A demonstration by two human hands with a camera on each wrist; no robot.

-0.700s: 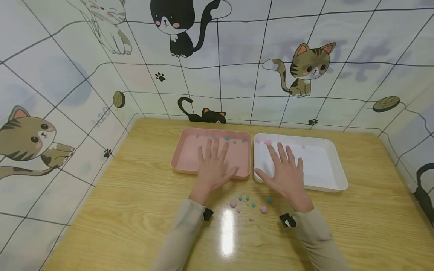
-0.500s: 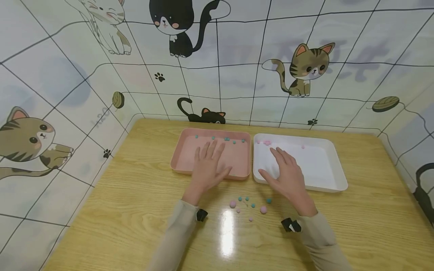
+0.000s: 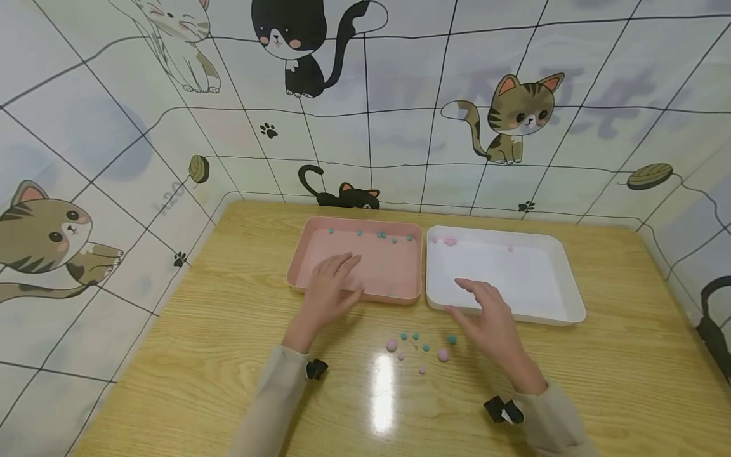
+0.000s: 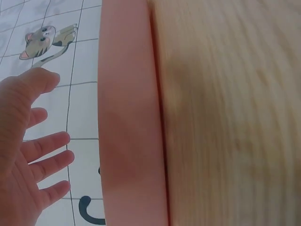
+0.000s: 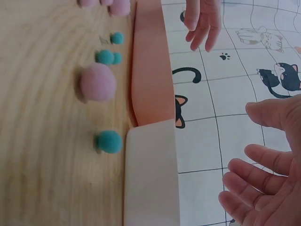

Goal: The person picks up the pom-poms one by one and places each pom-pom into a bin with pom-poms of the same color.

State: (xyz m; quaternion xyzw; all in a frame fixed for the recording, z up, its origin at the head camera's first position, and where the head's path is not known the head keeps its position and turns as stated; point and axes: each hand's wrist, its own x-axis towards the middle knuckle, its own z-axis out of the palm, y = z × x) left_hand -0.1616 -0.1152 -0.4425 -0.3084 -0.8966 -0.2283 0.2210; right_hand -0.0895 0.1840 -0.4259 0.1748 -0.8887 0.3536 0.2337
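Presently relaxed: bare left hand and bare right hand, nothing grasped

The left fingers are gently bent and released, thumb held apart, over the near left part of a shallow, pink, rectangular tray. The right fingers are likewise loosely curved and released, thumb apart, above the near edge of a shallow, white, rectangular tray. These trays stand just beside each other, the pink one to the left. On their near side, between the wrists, lie small, round, matte balls: four teal balls and four pink balls, the latter in two sizes. Within the pink tray, tiny teal beads are strung along the far side; within the white tray, small pink pieces rest toward the far wall, their form too small to make out. Beige sleeves cover the arms, with a small black attachment at each cuff. Light-brown, wood-grained tabletop supports everything. Beyond, pale wall covering bears black grid lines and cartoon cats.
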